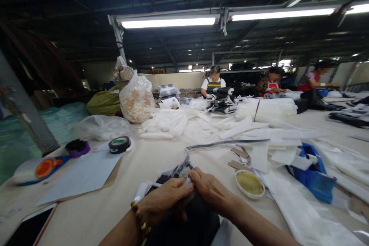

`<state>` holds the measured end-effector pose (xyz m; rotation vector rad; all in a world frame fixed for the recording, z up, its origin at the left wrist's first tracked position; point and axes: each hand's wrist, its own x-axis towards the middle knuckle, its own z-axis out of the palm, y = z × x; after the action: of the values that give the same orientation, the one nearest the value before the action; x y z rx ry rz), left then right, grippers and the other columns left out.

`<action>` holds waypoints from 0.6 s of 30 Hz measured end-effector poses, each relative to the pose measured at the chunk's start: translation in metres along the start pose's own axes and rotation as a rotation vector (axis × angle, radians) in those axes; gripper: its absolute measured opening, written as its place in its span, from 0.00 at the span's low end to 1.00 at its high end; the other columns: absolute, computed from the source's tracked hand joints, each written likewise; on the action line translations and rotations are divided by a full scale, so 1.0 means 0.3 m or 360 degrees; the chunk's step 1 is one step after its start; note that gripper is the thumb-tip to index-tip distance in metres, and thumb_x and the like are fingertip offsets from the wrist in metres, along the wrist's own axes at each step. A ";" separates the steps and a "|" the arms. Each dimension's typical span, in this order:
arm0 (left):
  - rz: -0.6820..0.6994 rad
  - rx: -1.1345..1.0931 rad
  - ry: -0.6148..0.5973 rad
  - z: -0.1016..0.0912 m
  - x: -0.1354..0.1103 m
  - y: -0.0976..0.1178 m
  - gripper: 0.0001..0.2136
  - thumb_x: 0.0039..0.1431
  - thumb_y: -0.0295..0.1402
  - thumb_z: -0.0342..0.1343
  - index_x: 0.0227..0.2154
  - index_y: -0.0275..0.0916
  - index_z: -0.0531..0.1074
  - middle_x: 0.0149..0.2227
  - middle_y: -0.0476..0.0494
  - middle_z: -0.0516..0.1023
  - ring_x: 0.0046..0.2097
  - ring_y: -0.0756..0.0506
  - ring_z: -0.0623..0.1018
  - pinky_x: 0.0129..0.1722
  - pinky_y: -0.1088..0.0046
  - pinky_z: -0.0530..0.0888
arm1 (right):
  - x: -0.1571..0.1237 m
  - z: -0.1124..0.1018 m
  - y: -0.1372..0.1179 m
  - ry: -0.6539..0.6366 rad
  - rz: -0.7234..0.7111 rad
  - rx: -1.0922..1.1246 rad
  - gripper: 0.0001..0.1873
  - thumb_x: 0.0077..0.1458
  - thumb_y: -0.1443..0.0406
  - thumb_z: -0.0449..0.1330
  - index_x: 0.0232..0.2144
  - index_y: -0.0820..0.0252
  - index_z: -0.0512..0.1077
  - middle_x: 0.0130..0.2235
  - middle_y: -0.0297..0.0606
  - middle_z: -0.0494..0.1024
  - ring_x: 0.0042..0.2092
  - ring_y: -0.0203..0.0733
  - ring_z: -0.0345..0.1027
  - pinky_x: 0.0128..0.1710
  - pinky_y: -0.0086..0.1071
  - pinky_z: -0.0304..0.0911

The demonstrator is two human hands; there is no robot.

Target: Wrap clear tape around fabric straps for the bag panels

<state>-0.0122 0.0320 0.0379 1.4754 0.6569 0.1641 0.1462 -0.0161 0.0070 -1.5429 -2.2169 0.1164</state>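
In the head view, my left hand (168, 196) and my right hand (209, 189) meet close together at the front edge of the table. Thumbs and fingers of both pinch a small piece of whitish clear plastic (188, 182). Beneath them lies a black item (184, 226), perhaps cloth or a bag, mostly covered by my hands and forearms. Just beyond my fingertips a crumpled grey-and-clear strip (184, 161) runs up and then right across the table. A rolled white piece (142, 191) sits left of my left hand.
Left are a phone (29, 226), a tape dispenser (43, 171), paper sheets (83, 177) and black tape (119, 145). Right stand a round dish (250, 184) with yellowish contents and a blue dispenser (313, 173). White plastic sheets (288, 134) spread beyond. Several people work across the table.
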 end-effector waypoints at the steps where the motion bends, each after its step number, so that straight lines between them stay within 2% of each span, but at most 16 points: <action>1: -0.0074 0.0033 0.0068 0.005 -0.002 0.008 0.22 0.48 0.54 0.53 0.30 0.37 0.65 0.26 0.51 0.66 0.20 0.54 0.67 0.18 0.78 0.60 | 0.002 0.007 -0.007 -0.0002 0.0021 -0.0024 0.07 0.53 0.75 0.50 0.35 0.64 0.63 0.34 0.41 0.68 0.32 0.41 0.63 0.28 0.30 0.57; 4: -0.0214 -0.0094 0.0250 0.027 0.000 0.018 0.25 0.41 0.55 0.57 0.32 0.38 0.64 0.28 0.52 0.67 0.19 0.55 0.67 0.16 0.80 0.59 | 0.008 0.025 -0.019 0.0012 0.0128 -0.0074 0.08 0.55 0.75 0.47 0.36 0.66 0.64 0.35 0.44 0.68 0.31 0.42 0.64 0.28 0.33 0.59; 6: -0.0238 -0.0205 0.0270 0.043 0.006 0.012 0.25 0.38 0.53 0.60 0.31 0.38 0.64 0.28 0.53 0.67 0.19 0.56 0.67 0.16 0.80 0.60 | 0.008 0.027 -0.020 0.0022 0.0165 -0.0067 0.09 0.55 0.75 0.46 0.36 0.66 0.64 0.35 0.45 0.69 0.31 0.44 0.65 0.29 0.35 0.61; 8: -0.0188 -0.0186 0.0254 0.056 0.012 0.002 0.23 0.40 0.52 0.58 0.30 0.38 0.64 0.26 0.54 0.66 0.19 0.55 0.66 0.17 0.79 0.60 | -0.004 0.014 -0.016 0.0012 0.0135 -0.0028 0.10 0.55 0.75 0.46 0.37 0.66 0.64 0.36 0.44 0.69 0.33 0.43 0.65 0.31 0.35 0.62; 9: -0.0135 -0.0141 0.0263 0.062 0.013 -0.003 0.21 0.42 0.50 0.57 0.29 0.37 0.65 0.24 0.54 0.65 0.19 0.55 0.65 0.17 0.78 0.60 | -0.018 0.003 -0.012 0.0021 0.0109 0.0011 0.12 0.53 0.76 0.47 0.41 0.65 0.63 0.39 0.45 0.69 0.35 0.42 0.66 0.32 0.35 0.63; 11: 0.0004 -0.0031 0.0308 0.068 0.014 -0.014 0.16 0.45 0.46 0.55 0.27 0.36 0.65 0.22 0.54 0.63 0.20 0.55 0.63 0.19 0.78 0.60 | -0.069 -0.027 -0.001 0.0103 0.0112 0.0173 0.24 0.50 0.77 0.49 0.51 0.62 0.57 0.48 0.47 0.65 0.38 0.39 0.66 0.36 0.33 0.64; 12: 0.0063 0.0028 0.0330 0.070 0.013 -0.019 0.15 0.47 0.44 0.55 0.26 0.36 0.66 0.22 0.53 0.62 0.21 0.54 0.62 0.20 0.77 0.60 | -0.106 -0.042 0.004 0.0197 0.0174 0.0282 0.30 0.49 0.76 0.51 0.54 0.60 0.53 0.51 0.47 0.62 0.38 0.38 0.66 0.37 0.33 0.64; 13: 0.0100 0.0080 0.0346 0.071 0.012 -0.024 0.13 0.47 0.43 0.54 0.25 0.35 0.66 0.21 0.53 0.62 0.22 0.54 0.61 0.21 0.77 0.59 | -0.150 -0.054 0.009 0.0310 0.0290 0.0398 0.30 0.49 0.74 0.53 0.55 0.58 0.52 0.51 0.46 0.62 0.37 0.37 0.65 0.37 0.33 0.63; 14: 0.0118 0.0120 0.0349 0.072 0.011 -0.029 0.13 0.48 0.42 0.53 0.24 0.35 0.66 0.21 0.53 0.61 0.23 0.54 0.60 0.21 0.77 0.59 | -0.199 -0.062 0.011 0.0410 0.0450 0.0523 0.25 0.50 0.70 0.54 0.52 0.58 0.56 0.47 0.44 0.66 0.34 0.36 0.65 0.36 0.32 0.63; 15: 0.0122 0.0150 0.0347 0.073 0.010 -0.035 0.12 0.49 0.41 0.53 0.24 0.36 0.65 0.21 0.54 0.61 0.23 0.54 0.60 0.22 0.77 0.59 | -0.251 -0.064 0.010 0.0484 0.0642 0.0642 0.16 0.52 0.65 0.55 0.44 0.59 0.62 0.39 0.39 0.69 0.30 0.36 0.64 0.32 0.31 0.63; 16: 0.0113 0.0176 0.0342 0.075 0.009 -0.040 0.11 0.49 0.40 0.52 0.23 0.36 0.64 0.21 0.54 0.60 0.22 0.54 0.60 0.22 0.76 0.58 | -0.303 -0.059 0.005 0.0463 0.0839 0.0785 0.10 0.54 0.59 0.54 0.34 0.59 0.65 0.31 0.35 0.69 0.27 0.35 0.63 0.28 0.30 0.61; 18: 0.0081 0.0211 0.0317 0.086 0.011 -0.050 0.10 0.49 0.39 0.51 0.22 0.37 0.62 0.20 0.55 0.59 0.21 0.54 0.60 0.21 0.76 0.58 | -0.390 -0.027 -0.016 0.0277 0.1178 0.1128 0.21 0.55 0.48 0.50 0.23 0.58 0.62 0.21 0.31 0.65 0.20 0.33 0.58 0.19 0.27 0.53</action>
<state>-0.0010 0.0095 0.0216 1.6176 0.8035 0.3152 0.1784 -0.1259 -0.0194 -1.7383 -1.1620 0.8437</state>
